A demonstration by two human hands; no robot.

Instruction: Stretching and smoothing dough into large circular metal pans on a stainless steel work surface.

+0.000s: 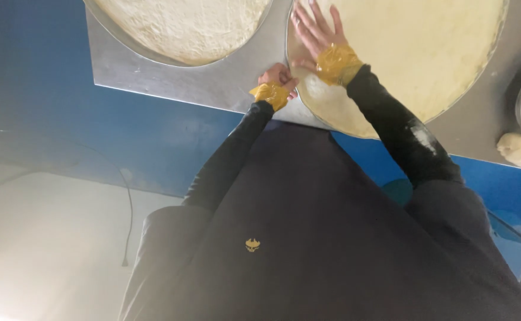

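Dark long-sleeved torso with a small gold emblem [252,244] fills the near frame; both arms reach up to the steel counter [213,80].

Work item: large pale round sheet of flattened dough [415,53] in a shallow round metal pan [289,65], sitting at the counter's near edge. Right hand [315,30], yellow-taped at the wrist, lies flat on the dough with fingers spread, pressing, not gripping. Left hand [279,76], also taped, is curled closed at the pan's near-left rim; can't tell if it actually pinches the rim or just rests against it.

Handling judgement: dough looks thin, soft, light, easily stretched or torn. Don't lift it by an edge; press with a flat palm, move it by the pan rim.

Around it: second round dough sheet in a pan [183,24] just to the left, small dough ball [519,150] on the counter to the right, blue counter front [124,125] below.
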